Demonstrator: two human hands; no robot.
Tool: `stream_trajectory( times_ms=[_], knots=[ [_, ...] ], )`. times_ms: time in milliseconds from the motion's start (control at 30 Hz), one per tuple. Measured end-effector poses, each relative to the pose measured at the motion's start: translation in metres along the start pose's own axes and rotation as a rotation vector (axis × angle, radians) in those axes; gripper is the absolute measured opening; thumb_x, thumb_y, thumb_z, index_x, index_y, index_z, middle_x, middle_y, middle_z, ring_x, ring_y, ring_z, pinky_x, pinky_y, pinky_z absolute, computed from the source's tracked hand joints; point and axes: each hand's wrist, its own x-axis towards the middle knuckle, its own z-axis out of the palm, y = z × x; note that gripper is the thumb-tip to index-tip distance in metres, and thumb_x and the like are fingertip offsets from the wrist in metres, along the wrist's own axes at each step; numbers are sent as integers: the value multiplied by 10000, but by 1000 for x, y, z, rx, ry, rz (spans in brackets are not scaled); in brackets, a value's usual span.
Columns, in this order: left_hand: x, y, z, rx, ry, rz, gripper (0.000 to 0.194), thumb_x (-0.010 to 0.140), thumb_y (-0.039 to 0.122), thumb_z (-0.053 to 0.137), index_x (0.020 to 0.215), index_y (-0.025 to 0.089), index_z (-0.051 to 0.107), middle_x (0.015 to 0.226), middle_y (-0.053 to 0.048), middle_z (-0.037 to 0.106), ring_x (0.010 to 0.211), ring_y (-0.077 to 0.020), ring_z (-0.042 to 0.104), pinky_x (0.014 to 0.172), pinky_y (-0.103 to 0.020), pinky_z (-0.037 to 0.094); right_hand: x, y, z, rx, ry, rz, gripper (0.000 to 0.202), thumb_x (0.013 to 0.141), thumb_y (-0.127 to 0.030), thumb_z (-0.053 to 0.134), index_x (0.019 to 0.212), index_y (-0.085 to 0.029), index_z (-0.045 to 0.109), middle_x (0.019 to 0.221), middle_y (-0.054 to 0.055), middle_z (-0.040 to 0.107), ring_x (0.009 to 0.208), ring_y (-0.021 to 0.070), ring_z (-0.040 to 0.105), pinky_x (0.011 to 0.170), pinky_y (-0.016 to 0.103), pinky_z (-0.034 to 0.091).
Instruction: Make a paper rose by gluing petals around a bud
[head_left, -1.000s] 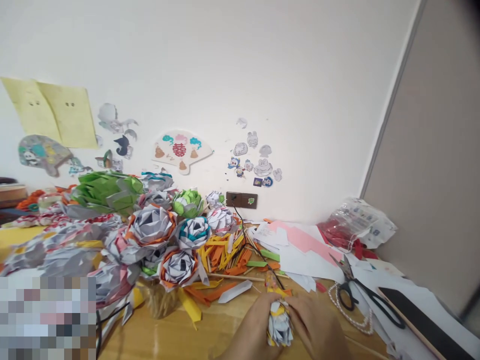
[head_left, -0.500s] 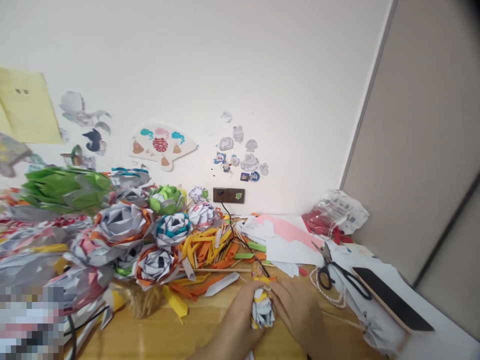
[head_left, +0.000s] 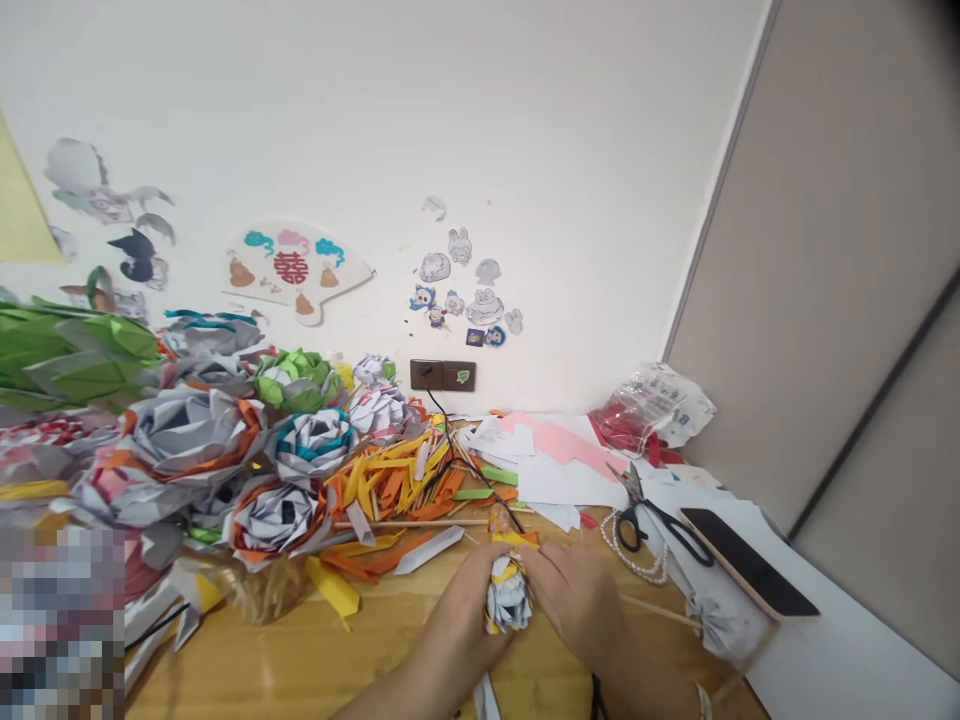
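Observation:
A small folded paper flower [head_left: 511,598], white with yellow edges, sits low in the middle of the head view with its layered petals facing me. My left hand [head_left: 466,610] closes around its left side. From the right, my right hand [head_left: 576,595] grips the yellow and white paper at its upper edge, fingers bent. Part of the flower is hidden by my fingers. Just beyond it, yellow and orange paper [head_left: 510,528] sticks out past my fingertips.
Large paper flowers [head_left: 277,520] crowd the left. Yellow and orange folded strips [head_left: 397,480] lie behind my hands, beside a black cable [head_left: 442,410]. To the right are scissors [head_left: 637,510], a bead string [head_left: 645,572], a phone [head_left: 750,560] and white sheets [head_left: 559,485].
The view has turned a little right and downward, so the wall and table things appear farther left and higher. Both hands still hold the paper flower.

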Motion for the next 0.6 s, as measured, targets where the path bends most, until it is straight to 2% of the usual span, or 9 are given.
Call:
stream_trajectory(
  times_ms=[267,433,600],
  knots=[
    [-1,-6,4,-7,22,6,490,639,30,544,1103,187,519,1062,-93,645,992,-228,603,868,-344,480,1,0,0,-34,44,-6,300,935,-155,355,782,-170,613,498,-6,514,443,134,481,448,283,283],
    [-1,-9,4,9,22,-3,520,620,17,531,1109,191,512,1077,-95,643,1005,-229,601,881,-352,478,0,-1,0,9,-1,103,271,942,-226,367,814,-167,598,583,24,587,529,148,565,482,271,361],
    [-2,-13,5,46,38,-10,534,601,24,541,1114,174,521,1089,-115,644,1025,-250,605,891,-359,484,-1,-2,-1,47,-10,103,284,932,-197,370,756,-194,593,546,11,584,509,146,553,482,266,365]
  ],
)
